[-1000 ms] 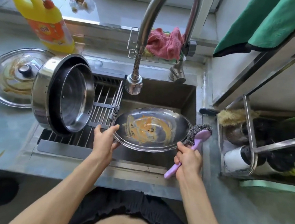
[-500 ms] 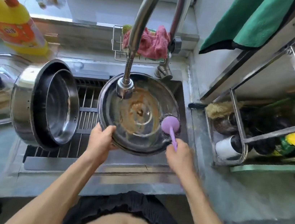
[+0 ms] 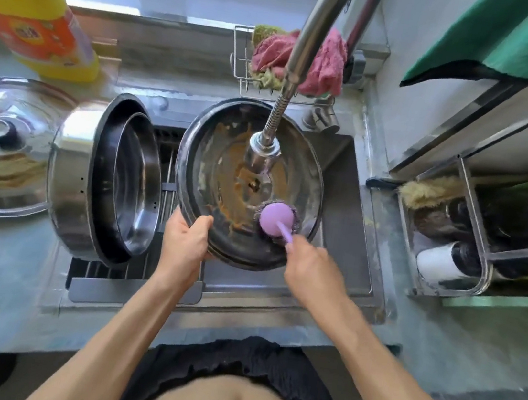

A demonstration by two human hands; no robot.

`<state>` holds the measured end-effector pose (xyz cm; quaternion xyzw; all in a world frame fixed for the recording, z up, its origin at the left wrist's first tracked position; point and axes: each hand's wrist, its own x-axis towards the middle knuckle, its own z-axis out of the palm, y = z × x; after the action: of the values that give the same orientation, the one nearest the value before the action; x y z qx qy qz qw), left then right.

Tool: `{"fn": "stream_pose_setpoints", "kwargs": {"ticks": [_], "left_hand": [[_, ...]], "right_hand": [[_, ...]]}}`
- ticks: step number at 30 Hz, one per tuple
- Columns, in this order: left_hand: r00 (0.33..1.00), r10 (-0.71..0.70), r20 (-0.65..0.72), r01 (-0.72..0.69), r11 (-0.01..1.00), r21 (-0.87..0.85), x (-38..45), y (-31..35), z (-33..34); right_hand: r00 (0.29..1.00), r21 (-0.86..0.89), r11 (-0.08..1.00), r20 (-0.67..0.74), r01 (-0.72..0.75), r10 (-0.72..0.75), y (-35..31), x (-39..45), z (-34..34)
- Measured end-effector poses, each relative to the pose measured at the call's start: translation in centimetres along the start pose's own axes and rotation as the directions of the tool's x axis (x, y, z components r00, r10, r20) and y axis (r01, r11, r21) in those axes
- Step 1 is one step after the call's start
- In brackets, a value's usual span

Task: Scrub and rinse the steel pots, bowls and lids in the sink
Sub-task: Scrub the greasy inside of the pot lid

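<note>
A steel lid (image 3: 220, 166) smeared with brown residue stands tilted up over the sink (image 3: 344, 245), its inner side facing me. My left hand (image 3: 183, 242) grips its lower left rim. My right hand (image 3: 310, 267) holds the purple handle of a steel-wool scrubber (image 3: 276, 219), whose head presses on the lid's lower right part. The tap head (image 3: 262, 152) hangs in front of the lid's centre. A steel pot (image 3: 103, 177) with a bowl nested inside lies on its side on the drain rack. A second dirty lid (image 3: 2, 142) rests on the counter at far left.
A yellow detergent bottle (image 3: 40, 22) stands at the back left. A wire caddy with a pink cloth (image 3: 322, 62) hangs behind the tap. A steel rack (image 3: 461, 234) with bottles and a brush sits to the right. A green towel (image 3: 516, 38) hangs above.
The lid went from nearly flat to tilted upright under the tap. My right hand brought the scrubber from beside the lid onto its inner face, then moved it lower.
</note>
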<state>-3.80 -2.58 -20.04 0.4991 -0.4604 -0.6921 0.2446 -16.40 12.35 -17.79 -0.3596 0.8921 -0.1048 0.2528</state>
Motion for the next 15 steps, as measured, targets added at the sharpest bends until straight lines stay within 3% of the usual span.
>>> {"fn": "stream_pose_setpoints", "kwargs": {"ticks": [2, 5, 8, 12, 14, 15], "left_hand": [[1.0, 0.011, -0.007, -0.011, 1.0, -0.001, 0.0, -0.2, 0.2], [0.998, 0.021, -0.056, -0.02, 1.0, 0.012, -0.1, -0.3, -0.4], [0.994, 0.09, -0.055, -0.087, 0.995, 0.055, -0.2, -0.2, -0.7], [0.997, 0.055, -0.055, -0.052, 0.998, 0.043, -0.5, 0.1, -0.1], [0.996, 0.064, -0.063, -0.062, 0.997, 0.037, -1.2, 0.0, 0.4], [0.995, 0.063, -0.076, -0.061, 0.998, 0.028, -1.5, -0.1, 0.7]], "right_hand": [[0.997, 0.073, 0.996, 0.064, 0.043, -0.047, -1.1, -0.1, 0.3], [0.99, 0.135, 0.983, 0.076, -0.128, 0.118, 0.0, 1.8, -0.3], [0.984, 0.104, 0.991, 0.168, -0.079, 0.061, -0.9, 0.9, 0.3], [0.982, 0.054, 0.982, -0.041, -0.18, 0.182, 0.6, 1.0, -0.5], [0.996, 0.043, 0.996, -0.041, -0.082, 0.084, 0.1, 0.0, -0.4], [0.999, 0.046, 0.999, 0.03, -0.014, 0.013, 0.0, -0.6, -0.3]]}}
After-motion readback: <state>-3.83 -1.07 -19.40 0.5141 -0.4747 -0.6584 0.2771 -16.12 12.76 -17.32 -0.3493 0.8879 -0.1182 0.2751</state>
